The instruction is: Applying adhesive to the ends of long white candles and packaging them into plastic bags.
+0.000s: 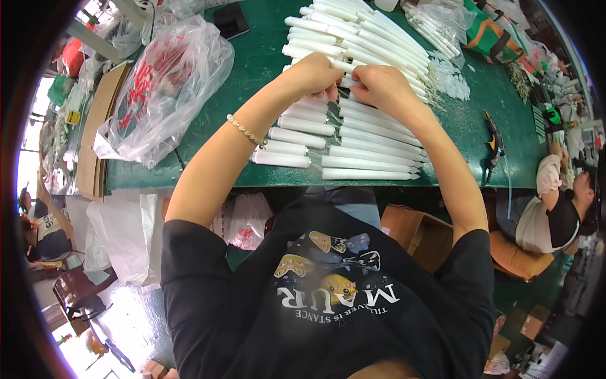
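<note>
Around the left hand (315, 74) and the right hand (385, 85), white sticks (360, 38) are crowding three sides: a heap is blocking 12 o'clock, and rows (372, 154) are filling 5 and 7 o'clock. Between those rows a narrow gap is running toward 6 o'clock, with thin strings (334, 118) cluttering it. A strip of bare table (259, 54) is lying free toward 9 o'clock, where a crumpled plastic bag (170, 88) is closing it off; a dark flat device (231, 21) is sitting at 10 o'clock. Translucent flakes (451, 79) are obstructing 3 o'clock. At 4 o'clock, beyond the right forearm (445, 158), open table is giving passage, and a black tool (494, 148) is bounding it
</note>
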Demonstrator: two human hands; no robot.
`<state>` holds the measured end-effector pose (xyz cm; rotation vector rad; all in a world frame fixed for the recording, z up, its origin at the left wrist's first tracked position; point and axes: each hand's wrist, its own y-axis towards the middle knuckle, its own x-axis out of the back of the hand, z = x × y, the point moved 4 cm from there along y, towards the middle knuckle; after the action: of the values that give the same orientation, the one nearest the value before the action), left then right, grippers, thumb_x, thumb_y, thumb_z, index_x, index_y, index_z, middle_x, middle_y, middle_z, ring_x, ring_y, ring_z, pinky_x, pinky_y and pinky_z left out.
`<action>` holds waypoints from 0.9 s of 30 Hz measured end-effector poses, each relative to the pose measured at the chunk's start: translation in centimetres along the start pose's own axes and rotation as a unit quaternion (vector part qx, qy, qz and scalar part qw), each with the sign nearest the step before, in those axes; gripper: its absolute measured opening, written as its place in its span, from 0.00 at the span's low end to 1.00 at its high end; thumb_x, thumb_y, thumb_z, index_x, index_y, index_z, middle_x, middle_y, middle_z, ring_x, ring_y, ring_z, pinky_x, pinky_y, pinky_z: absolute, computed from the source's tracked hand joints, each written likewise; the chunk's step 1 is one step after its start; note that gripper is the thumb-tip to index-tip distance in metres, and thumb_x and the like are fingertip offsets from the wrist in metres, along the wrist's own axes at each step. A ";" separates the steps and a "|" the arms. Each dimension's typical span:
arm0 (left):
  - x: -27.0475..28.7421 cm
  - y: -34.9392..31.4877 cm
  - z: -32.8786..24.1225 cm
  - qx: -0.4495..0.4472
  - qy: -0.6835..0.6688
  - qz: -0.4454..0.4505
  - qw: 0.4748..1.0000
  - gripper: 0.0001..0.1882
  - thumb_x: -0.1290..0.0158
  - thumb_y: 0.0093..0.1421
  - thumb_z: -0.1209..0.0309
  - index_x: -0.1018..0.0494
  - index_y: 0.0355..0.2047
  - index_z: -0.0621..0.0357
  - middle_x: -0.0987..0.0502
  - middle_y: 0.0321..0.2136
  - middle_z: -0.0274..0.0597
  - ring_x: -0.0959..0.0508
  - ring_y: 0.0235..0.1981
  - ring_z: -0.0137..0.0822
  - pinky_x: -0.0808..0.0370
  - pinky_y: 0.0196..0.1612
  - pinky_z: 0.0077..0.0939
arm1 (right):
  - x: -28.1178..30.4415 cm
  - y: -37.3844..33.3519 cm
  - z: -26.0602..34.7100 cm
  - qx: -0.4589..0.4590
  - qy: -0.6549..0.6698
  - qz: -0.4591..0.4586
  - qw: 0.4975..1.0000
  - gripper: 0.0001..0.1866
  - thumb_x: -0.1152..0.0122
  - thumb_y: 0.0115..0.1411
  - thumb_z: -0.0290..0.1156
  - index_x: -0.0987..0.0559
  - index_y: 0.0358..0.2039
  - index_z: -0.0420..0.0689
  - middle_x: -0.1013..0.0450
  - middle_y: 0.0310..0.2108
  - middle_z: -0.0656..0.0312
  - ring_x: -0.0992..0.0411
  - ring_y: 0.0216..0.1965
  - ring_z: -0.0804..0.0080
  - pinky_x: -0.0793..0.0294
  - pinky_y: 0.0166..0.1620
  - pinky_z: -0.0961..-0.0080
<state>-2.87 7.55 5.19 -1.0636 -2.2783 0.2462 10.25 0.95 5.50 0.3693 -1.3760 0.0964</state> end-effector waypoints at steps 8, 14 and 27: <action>1.8 -6.5 0.7 -0.215 0.074 -0.223 0.948 0.13 0.50 0.59 0.64 0.21 0.31 0.60 0.20 0.24 0.42 0.22 0.24 0.37 0.26 0.31 0.29 | 1.1 -2.5 0.8 -0.016 0.044 -0.089 0.995 0.11 0.41 0.56 0.32 0.22 0.37 0.41 0.25 0.32 0.55 0.26 0.35 0.57 0.28 0.38 0.65; 0.6 -13.7 7.3 -0.290 0.204 -0.250 0.901 0.24 0.41 0.53 0.70 0.29 0.51 0.58 0.30 0.54 0.48 0.30 0.55 0.47 0.33 0.56 0.35 | 1.8 -12.3 8.0 -0.016 0.106 -0.129 0.986 0.21 0.35 0.51 0.32 0.24 0.47 0.45 0.29 0.45 0.56 0.31 0.46 0.55 0.31 0.47 0.64; -2.6 -14.6 7.7 -0.265 0.179 -0.235 0.918 0.39 0.34 0.46 0.68 0.37 0.58 0.58 0.40 0.62 0.50 0.36 0.60 0.50 0.34 0.59 0.38 | 0.0 -14.2 6.0 -0.043 0.058 -0.134 0.988 0.28 0.33 0.48 0.35 0.26 0.52 0.47 0.34 0.53 0.58 0.38 0.55 0.54 0.39 0.56 0.60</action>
<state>-15.39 -3.41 3.71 -0.6827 -2.2137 -0.7392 8.58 -14.21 3.52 0.4654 -1.2013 -0.1599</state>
